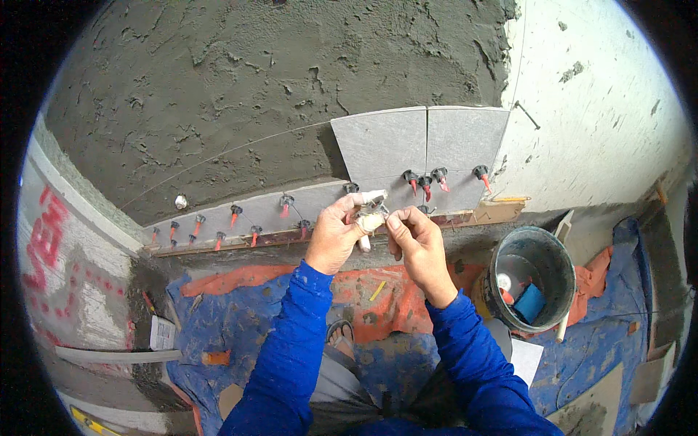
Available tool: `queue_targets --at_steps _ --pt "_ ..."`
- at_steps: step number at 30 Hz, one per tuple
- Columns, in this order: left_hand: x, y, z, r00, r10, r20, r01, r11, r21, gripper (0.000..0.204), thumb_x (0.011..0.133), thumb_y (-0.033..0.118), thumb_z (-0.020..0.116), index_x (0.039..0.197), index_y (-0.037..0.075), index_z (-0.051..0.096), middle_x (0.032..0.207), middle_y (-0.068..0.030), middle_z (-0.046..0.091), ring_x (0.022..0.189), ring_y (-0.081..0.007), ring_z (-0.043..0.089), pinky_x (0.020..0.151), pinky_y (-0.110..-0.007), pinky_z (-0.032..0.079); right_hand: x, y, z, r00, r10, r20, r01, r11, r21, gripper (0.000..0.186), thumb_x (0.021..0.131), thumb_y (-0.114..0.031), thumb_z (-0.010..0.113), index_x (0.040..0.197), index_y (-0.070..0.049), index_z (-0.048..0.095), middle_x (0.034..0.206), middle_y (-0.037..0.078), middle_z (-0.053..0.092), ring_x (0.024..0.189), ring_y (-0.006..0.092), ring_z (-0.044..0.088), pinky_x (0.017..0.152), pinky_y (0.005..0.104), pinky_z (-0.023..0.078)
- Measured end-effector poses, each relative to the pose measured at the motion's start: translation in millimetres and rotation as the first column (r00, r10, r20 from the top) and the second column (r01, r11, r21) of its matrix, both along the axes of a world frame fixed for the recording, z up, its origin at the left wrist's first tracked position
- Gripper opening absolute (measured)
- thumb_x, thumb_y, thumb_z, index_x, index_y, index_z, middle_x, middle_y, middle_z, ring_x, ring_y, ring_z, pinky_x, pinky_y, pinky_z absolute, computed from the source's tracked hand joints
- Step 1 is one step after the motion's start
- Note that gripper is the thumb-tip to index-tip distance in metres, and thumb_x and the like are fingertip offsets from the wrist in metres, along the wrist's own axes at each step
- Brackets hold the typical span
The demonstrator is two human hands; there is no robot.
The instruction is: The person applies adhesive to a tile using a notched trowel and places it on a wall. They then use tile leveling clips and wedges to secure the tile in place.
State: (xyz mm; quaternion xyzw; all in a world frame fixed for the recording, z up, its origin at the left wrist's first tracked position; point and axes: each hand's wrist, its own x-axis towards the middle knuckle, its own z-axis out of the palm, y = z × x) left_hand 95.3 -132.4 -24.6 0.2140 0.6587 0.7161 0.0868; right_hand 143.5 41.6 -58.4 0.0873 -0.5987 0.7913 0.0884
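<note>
Two upper grey tiles, one bucket

A small white clip-like piece sits pinched between the fingertips of both hands, held upright just in front of the grey wall tiles. Its lower end pokes out below the fingers; finer details are unclear.

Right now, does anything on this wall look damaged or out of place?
Nothing looks damaged. The grey tiles sit flush, with red levelling wedges along their lower edges. The left hand and right hand pinch a small white clip between them.
</note>
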Motion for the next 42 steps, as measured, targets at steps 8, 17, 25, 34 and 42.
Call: queue_targets --at_steps 8,17,25,34,42 --pt "-10.5 -16.6 2.7 0.993 0.084 0.089 -0.084 0.996 0.000 0.030 0.103 0.019 0.071 0.127 0.001 0.070 0.094 -0.0021 0.070 0.065 -0.0058 0.060 0.051 -0.023 0.048 -13.0 -5.7 -9.9 0.791 -0.320 -0.521 0.557 0.731 0.395 0.020 0.107 -0.018 0.066 0.099 0.000 0.066 0.076 0.001 0.061 0.062 0.0075 0.052 0.058 0.0248 0.043" --pt "-17.4 -9.1 -15.4 0.995 -0.002 0.100 -0.009 0.994 0.104 0.034 0.105 0.028 0.069 0.126 0.001 0.070 0.095 -0.0021 0.071 0.062 -0.0060 0.059 0.051 -0.024 0.049 -8.9 -3.7 -4.8 0.779 0.627 0.022 -0.369 0.487 -0.792 0.033 0.110 -0.036 0.058 0.098 -0.005 0.061 0.079 0.002 0.060 0.058 0.0099 0.054 0.051 0.0264 0.043" --pt "-28.8 -7.3 -13.7 0.982 0.186 0.041 -0.180 0.975 -0.130 0.027 0.105 0.019 0.067 0.124 0.001 0.069 0.093 -0.0035 0.073 0.063 -0.0074 0.063 0.051 -0.025 0.051 -24.4 -20.2 -10.9 0.930 -0.263 -0.258 0.361 0.792 0.493 0.027 0.103 -0.024 0.067 0.103 0.003 0.067 0.086 0.023 0.070 0.075 0.0388 0.070 0.068 0.0479 0.053" --pt "-67.1 -2.5 -24.7 0.751 0.615 -0.239 -0.650 0.752 -0.108 0.015 0.096 0.012 0.074 0.105 -0.001 0.077 0.089 -0.0068 0.076 0.068 -0.0114 0.069 0.056 -0.030 0.054 -65.1 -31.0 -55.2 0.809 -0.442 -0.387 0.587 0.567 0.578 0.026 0.103 -0.021 0.067 0.093 0.003 0.070 0.082 0.026 0.069 0.075 0.0390 0.069 0.065 0.0459 0.051" --pt "-78.8 3.9 -41.6 0.742 0.580 -0.337 -0.629 0.776 -0.051 0.017 0.075 0.012 0.081 0.087 0.003 0.073 0.088 -0.0215 0.073 0.088 -0.0370 0.072 0.079 -0.046 0.056 -51.1 11.6 -98.3 0.939 -0.282 -0.199 0.338 0.638 0.692 0.039 0.112 -0.023 0.054 0.133 0.008 0.067 0.133 0.022 0.070 0.119 0.0332 0.066 0.109 0.0411 0.048"
